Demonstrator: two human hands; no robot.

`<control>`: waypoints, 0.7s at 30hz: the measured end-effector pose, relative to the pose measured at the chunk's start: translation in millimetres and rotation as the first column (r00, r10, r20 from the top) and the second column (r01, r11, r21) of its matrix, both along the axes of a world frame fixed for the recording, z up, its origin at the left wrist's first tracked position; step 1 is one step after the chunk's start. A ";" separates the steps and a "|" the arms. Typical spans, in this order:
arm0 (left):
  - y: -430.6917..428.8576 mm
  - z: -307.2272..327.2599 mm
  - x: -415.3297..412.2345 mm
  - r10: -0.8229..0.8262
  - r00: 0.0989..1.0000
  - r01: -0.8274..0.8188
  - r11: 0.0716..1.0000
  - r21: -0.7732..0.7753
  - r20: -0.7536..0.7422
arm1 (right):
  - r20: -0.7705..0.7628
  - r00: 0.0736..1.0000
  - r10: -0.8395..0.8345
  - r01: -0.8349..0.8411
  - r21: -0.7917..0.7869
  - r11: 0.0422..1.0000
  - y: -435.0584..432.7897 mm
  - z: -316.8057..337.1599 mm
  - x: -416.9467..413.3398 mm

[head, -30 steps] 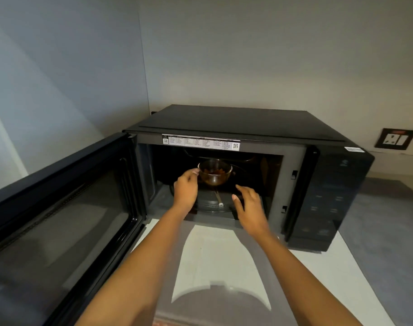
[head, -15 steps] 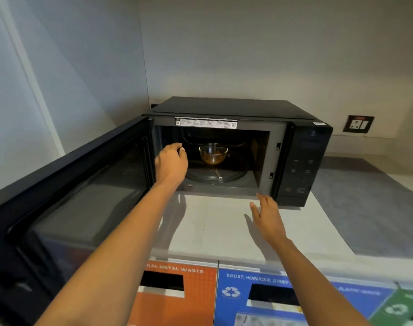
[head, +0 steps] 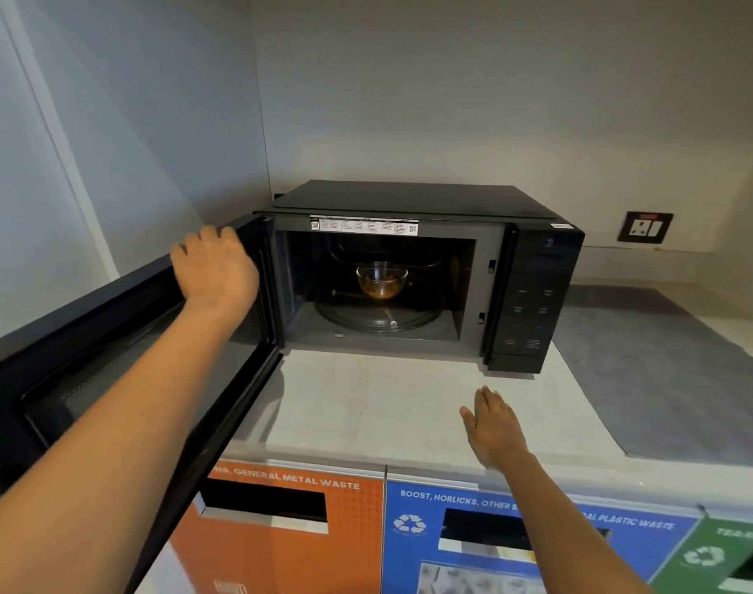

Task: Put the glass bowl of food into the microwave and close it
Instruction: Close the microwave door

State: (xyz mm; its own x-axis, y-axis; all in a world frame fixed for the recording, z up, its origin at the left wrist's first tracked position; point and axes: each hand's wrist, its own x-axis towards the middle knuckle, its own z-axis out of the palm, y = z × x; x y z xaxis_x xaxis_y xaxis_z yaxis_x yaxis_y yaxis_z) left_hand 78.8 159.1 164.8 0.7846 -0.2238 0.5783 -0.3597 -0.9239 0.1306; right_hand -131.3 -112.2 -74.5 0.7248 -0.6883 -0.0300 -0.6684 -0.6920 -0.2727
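Black and boxy, the microwave (head: 430, 203) sits in the corner on a pale countertop (head: 366, 405), with a grey mat (head: 657, 370) spread on the counter to its right. Its door (head: 121, 362) is swung wide open toward me on the left, the dark window facing inward. Below the counter edge I see the fronts of three waste bins: an orange bin (head: 289, 546) lettered "GENERAL METAL WASTE", a blue bin (head: 413, 546) with a recycling symbol, and a green bin (head: 726, 555) at the far right. My left arm reaches across the door, and my left hand (head: 214, 267) lies over its top edge near the hinge side, fingers curled over the rim; I cannot tell how firmly they grip. My right hand (head: 494, 426) hovers flat above the countertop in front of the microwave, fingers straight and close together, holding nothing. Inside the cavity, a round glass turntable (head: 379, 317) covers the floor, and the glass bowl (head: 382, 279) of brownish food stands upright at its middle, well apart from both hands. On the back wall, right of the microwave, is a dark wall socket (head: 644, 227).
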 end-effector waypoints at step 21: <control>-6.9 84.0 -41.9 -0.009 0.827 0.139 0.972 0.190 -0.562 | 0.058 0.998 0.011 -0.010 -0.014 1.000 -1.3 -2.7 -1.8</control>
State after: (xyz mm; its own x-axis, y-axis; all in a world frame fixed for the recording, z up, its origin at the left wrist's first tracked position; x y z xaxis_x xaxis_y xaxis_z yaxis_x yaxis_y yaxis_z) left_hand 36.9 152.3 248.7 0.9326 -0.3605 -0.0177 -0.3552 -0.9255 0.1312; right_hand -133.1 -113.6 -77.3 0.7323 -0.6807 0.0218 -0.6443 -0.7027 -0.3018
